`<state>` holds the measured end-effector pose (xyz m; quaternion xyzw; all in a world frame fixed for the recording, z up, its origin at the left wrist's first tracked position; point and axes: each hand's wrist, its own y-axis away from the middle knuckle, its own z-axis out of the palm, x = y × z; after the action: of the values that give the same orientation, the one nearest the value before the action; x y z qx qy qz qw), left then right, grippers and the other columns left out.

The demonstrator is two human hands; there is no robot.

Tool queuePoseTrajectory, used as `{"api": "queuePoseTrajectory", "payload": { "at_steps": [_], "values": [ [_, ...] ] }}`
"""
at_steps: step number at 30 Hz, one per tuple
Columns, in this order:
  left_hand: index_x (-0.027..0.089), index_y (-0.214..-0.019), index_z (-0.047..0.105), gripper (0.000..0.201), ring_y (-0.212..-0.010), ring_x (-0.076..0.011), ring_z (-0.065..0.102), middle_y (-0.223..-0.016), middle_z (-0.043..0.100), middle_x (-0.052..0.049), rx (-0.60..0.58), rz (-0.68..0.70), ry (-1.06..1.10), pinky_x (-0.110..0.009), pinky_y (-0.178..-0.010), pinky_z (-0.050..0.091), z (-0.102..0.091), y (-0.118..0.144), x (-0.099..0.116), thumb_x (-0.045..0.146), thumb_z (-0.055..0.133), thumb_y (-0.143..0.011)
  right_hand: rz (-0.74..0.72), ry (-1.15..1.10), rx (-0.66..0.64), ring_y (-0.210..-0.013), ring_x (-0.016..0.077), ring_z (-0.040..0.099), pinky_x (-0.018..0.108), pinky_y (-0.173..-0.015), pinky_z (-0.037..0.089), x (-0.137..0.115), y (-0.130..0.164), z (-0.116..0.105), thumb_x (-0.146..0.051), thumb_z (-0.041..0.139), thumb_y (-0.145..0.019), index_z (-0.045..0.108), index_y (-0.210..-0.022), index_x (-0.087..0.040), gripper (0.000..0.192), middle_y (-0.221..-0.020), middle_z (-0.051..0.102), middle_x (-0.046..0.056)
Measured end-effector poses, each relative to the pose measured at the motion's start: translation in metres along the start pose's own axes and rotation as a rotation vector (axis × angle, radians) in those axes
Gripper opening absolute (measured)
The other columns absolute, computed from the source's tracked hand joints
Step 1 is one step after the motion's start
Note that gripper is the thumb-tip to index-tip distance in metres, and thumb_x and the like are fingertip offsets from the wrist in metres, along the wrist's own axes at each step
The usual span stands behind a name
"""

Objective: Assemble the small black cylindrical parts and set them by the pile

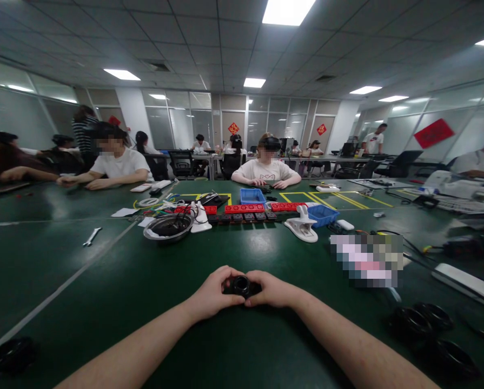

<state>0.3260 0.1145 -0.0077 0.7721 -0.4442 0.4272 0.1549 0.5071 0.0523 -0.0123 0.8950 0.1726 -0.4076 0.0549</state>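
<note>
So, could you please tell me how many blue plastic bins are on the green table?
2. One blue bin sits in front of the person seated opposite; the other blue bin lies right of it, beside the white clamp. More may be hidden farther back.

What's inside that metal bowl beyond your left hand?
The metal bowl holds dark cables coiled inside, with a lead trailing over its rim toward the white clamp beside it. Whatever lies beneath the cables is covered, and the bowl's near wall hides its bottom.
</note>
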Motion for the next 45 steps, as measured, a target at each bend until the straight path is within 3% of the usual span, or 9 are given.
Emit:
{"api": "queuePoseTrajectory", "payload": {
  "at_steps": [16, 22, 29, 33, 36, 39, 41, 45],
  "values": [
    [0.019, -0.093, 0.054, 0.035, -0.069, -0.0127, 0.044, -0.084, 0.047, 0.000, -0.014, -0.020, -0.048, -0.022, -0.059, 0.037, -0.002, 0.000, 0.005, 0.030, 0.065, -0.062, -0.008, -0.086, -0.029, -0.073, 0.0130, 0.049, 0.023, -0.066, 0.038, 0.002, -0.001, 0.000, -0.022, 0.064, -0.063, 0.056, -0.086, -0.015, 0.025, -0.079, 0.053, -0.002],
    [0.019, -0.090, 0.055, 0.038, -0.066, -0.0129, 0.043, -0.081, 0.047, 0.000, 0.052, -0.050, -0.095, -0.022, -0.057, 0.035, 0.003, 0.001, 0.009, 0.036, 0.066, -0.059, 0.057, -0.111, -0.014, -0.068, 0.0115, 0.048, 0.021, -0.058, 0.036, 0.003, -0.002, 0.001, -0.025, 0.066, -0.060, 0.053, -0.086, -0.015, 0.031, -0.076, 0.052, -0.002],
    [0.019, -0.087, 0.055, 0.031, -0.069, -0.0156, 0.047, -0.082, 0.050, -0.001, 0.201, -0.107, -0.192, -0.025, -0.059, 0.037, 0.015, 0.002, 0.012, 0.029, 0.064, -0.059, 0.209, 0.223, 0.196, -0.062, 0.0123, 0.046, 0.020, -0.050, 0.031, -0.001, -0.007, 0.014, -0.037, 0.069, -0.050, 0.049, -0.075, -0.016, 0.039, -0.071, 0.052, -0.002],
    [0.017, -0.086, 0.054, 0.029, -0.077, -0.0196, 0.049, -0.084, 0.052, -0.003, 0.344, -0.145, -0.222, -0.029, -0.065, 0.039, 0.023, -0.003, 0.006, 0.031, 0.062, -0.062, 0.339, 0.557, 0.364, -0.068, 0.0187, 0.051, 0.029, -0.060, 0.034, -0.010, -0.012, 0.031, -0.039, 0.057, -0.063, 0.051, -0.073, -0.016, 0.026, -0.073, 0.056, 0.005],
    [0.017, -0.086, 0.054, 0.028, -0.077, -0.0194, 0.049, -0.085, 0.052, -0.004, 0.385, -0.131, -0.210, -0.029, -0.065, 0.040, 0.025, -0.005, 0.003, 0.031, 0.061, -0.063, 0.369, 0.660, 0.449, -0.077, 0.0235, 0.051, 0.035, -0.069, 0.033, -0.014, -0.012, 0.038, -0.040, 0.052, -0.067, 0.053, -0.077, -0.015, 0.028, -0.080, 0.057, 0.010],
    [0.017, -0.087, 0.054, 0.029, -0.072, -0.0174, 0.048, -0.082, 0.051, -0.003, 0.329, -0.085, -0.194, -0.027, -0.062, 0.040, 0.020, -0.005, 0.002, 0.030, 0.062, -0.063, 0.268, 0.564, 0.461, -0.085, 0.0243, 0.049, 0.037, -0.073, 0.033, -0.012, -0.007, 0.035, -0.048, 0.057, -0.062, 0.051, -0.092, -0.015, 0.045, -0.090, 0.055, 0.010],
    [0.018, -0.088, 0.055, 0.030, -0.069, -0.0157, 0.047, -0.080, 0.050, -0.002, 0.244, -0.043, -0.189, -0.026, -0.060, 0.039, 0.014, -0.004, 0.002, 0.030, 0.062, -0.063, 0.131, 0.416, 0.390, -0.088, 0.0223, 0.049, 0.034, -0.075, 0.034, -0.008, -0.004, 0.028, -0.046, 0.061, -0.058, 0.048, -0.102, -0.017, 0.054, -0.097, 0.054, 0.007],
    [0.019, -0.094, 0.054, 0.033, -0.068, -0.0137, 0.045, -0.082, 0.049, -0.001, 0.083, 0.029, -0.131, -0.024, -0.059, 0.038, 0.002, -0.001, -0.002, 0.029, 0.062, -0.064, -0.018, 0.164, 0.167, -0.081, 0.0172, 0.051, 0.029, -0.071, 0.038, 0.001, -0.001, 0.014, -0.032, 0.066, -0.060, 0.052, -0.100, -0.018, 0.046, -0.091, 0.057, 0.002]
  ]
}}
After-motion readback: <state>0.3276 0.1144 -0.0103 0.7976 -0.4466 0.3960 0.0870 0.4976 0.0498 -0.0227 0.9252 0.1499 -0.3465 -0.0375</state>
